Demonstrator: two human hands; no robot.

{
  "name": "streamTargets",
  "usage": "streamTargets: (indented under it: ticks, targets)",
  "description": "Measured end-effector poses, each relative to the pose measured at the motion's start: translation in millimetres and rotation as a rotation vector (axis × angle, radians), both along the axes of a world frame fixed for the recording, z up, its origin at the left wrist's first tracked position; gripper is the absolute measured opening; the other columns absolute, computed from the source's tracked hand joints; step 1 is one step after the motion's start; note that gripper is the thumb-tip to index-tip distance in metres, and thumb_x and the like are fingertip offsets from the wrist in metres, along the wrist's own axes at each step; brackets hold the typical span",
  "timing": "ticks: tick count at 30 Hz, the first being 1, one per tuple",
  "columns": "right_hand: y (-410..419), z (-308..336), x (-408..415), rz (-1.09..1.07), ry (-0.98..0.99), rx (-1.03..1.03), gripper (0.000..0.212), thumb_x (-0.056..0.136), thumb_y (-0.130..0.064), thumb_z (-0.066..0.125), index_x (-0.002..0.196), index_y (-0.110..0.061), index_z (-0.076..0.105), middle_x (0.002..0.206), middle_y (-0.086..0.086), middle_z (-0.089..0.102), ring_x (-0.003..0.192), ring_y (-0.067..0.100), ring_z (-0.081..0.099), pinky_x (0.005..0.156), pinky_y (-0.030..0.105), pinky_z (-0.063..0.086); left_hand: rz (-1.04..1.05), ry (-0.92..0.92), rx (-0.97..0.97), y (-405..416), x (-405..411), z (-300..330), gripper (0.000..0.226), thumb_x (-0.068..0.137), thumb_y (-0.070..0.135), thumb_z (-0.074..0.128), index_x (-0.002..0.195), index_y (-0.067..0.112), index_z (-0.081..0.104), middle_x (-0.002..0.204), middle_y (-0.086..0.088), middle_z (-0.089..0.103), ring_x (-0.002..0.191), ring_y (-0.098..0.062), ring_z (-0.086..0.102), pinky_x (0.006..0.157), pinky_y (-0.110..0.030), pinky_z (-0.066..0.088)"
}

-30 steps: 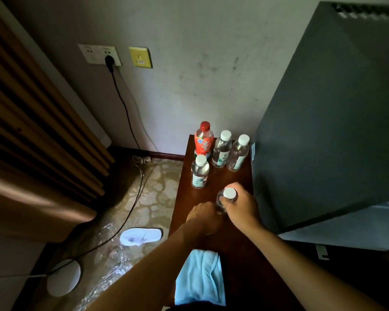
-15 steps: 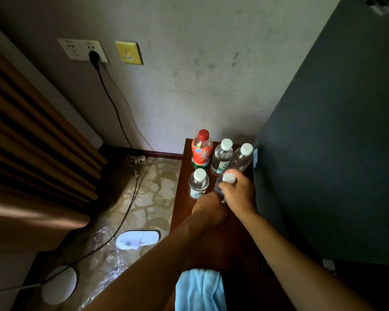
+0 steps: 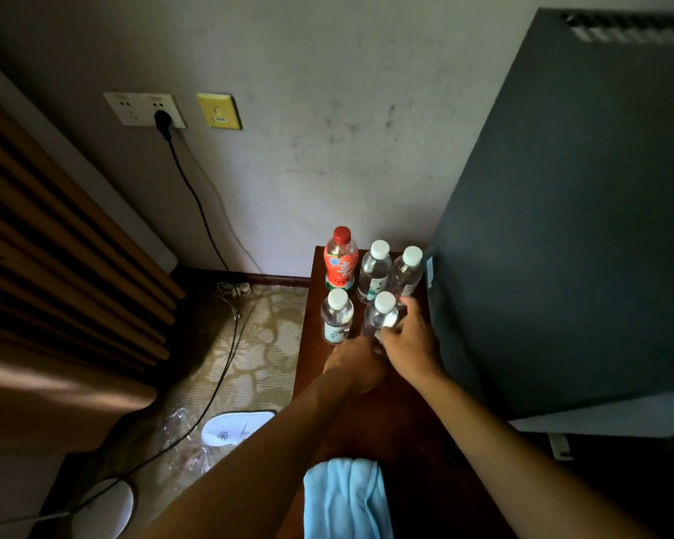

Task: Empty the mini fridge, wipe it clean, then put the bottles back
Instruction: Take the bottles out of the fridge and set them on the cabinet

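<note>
Right hand (image 3: 409,344) clasped a clear white-capped plastic water bottle (image 3: 382,317) near the dark wooden counter's (image 3: 397,422) far edge, beside four others; the left hand's (image 3: 353,361) grip could not be told. Best set upright, clear of neighbours, then released.

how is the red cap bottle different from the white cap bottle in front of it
The red-capped bottle has a red cap and a mostly red-orange wrap; the front-left water bottle has a white cap, clear body and a small pale label. The red-capped one stands in the back row by the wall and looks taller; the water bottle stands nearer the hands. Both are upright, capped and untouched on the wooden table.
</note>
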State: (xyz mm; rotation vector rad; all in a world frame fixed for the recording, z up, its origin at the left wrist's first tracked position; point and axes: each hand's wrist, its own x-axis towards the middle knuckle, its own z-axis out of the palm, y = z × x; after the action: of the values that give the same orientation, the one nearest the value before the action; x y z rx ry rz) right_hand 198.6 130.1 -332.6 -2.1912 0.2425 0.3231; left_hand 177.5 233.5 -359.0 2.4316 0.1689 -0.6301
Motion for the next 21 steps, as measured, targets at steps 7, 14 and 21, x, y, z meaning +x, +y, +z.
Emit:
streamTargets:
  ticks: [7, 14, 21]
  targets:
    - [-32.0, -9.6, -46.2, 0.089, 0.019, -0.059, 0.027, 0.088, -0.015, 0.058, 0.114, -0.025, 0.059, 0.09, -0.007, 0.057, 0.095, 0.021, 0.061, 0.078, 0.034, 0.049, -0.037, -0.042, -0.044, -11.8, -33.8, 2.2, 0.033, 0.093, 0.028, 0.046, 0.12, 0.033, 0.065, 0.116, -0.004, 0.069, 0.108, -0.028, 0.064, 0.079, -0.029, 0.043]
    - [-81.2, -32.5, -99.3, 0.152, 0.085, -0.055, 0.021, 0.095, -0.014, 0.051, 0.111, -0.024, 0.062, 0.101, -0.006, 0.067, 0.095, 0.013, 0.063, 0.075, 0.021, 0.042, -0.099, 0.006, -0.064, -53.3, -68.9, -8.7, 0.035, 0.085, 0.023, 0.05, 0.112, 0.033, 0.071, 0.111, 0.007, 0.072, 0.108, -0.019, 0.065, 0.088, -0.025, 0.046]
    - [-143.7, -35.5, -130.3, 0.054, 0.155, -0.081, 0.014, 0.094, -0.027, 0.054, 0.087, -0.037, 0.061, 0.076, -0.016, 0.06, 0.075, 0.005, 0.06, 0.066, 0.027, 0.048, -0.222, 0.098, -0.078, -100.2, -85.5, -11.6, 0.034, 0.08, 0.028, 0.048, 0.104, 0.032, 0.073, 0.108, 0.007, 0.074, 0.105, -0.018, 0.066, 0.091, -0.027, 0.05]
